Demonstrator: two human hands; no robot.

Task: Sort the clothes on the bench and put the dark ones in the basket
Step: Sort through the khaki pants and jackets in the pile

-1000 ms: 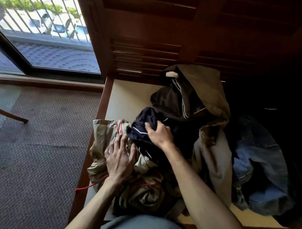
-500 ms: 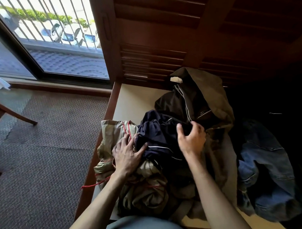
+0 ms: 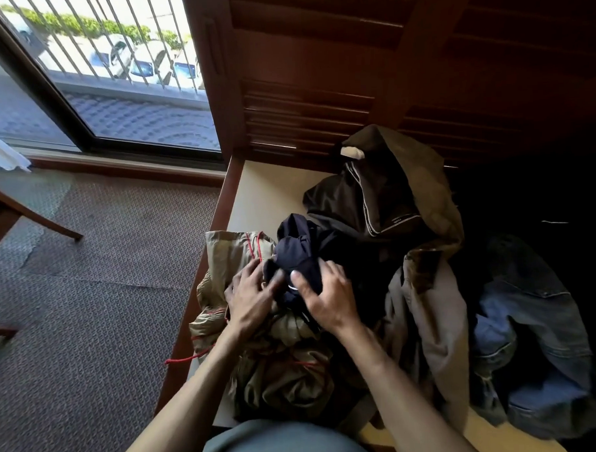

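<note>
Right now both hands are on a dark blue piece of clothing [image 3: 304,249] in the pile on the bench [image 3: 255,190]. That dark blue cloth is bunched up near the left end of the pile, on top of a tan garment [image 3: 230,252] with thin red cords. The left hand [image 3: 248,300] lies on the tan garment with its fingers reaching onto the edge of the dark blue cloth; they look a bit blurry, so I cannot tell if they pinch it. The right hand [image 3: 326,299] has its fingers curled around the dark blue cloth and grips it. Behind it a dark brown jacket [image 3: 373,203] leans against the wooden wall [image 3: 318,73]. Blue jeans [image 3: 537,346] lie at the right end of the bench, and a grey-brown cloth [image 3: 428,329] hangs between the jeans and the tan garment. A carpet [image 3: 89,300] covers the floor on the left, and a window [image 3: 115,63] with bars is above it
</note>
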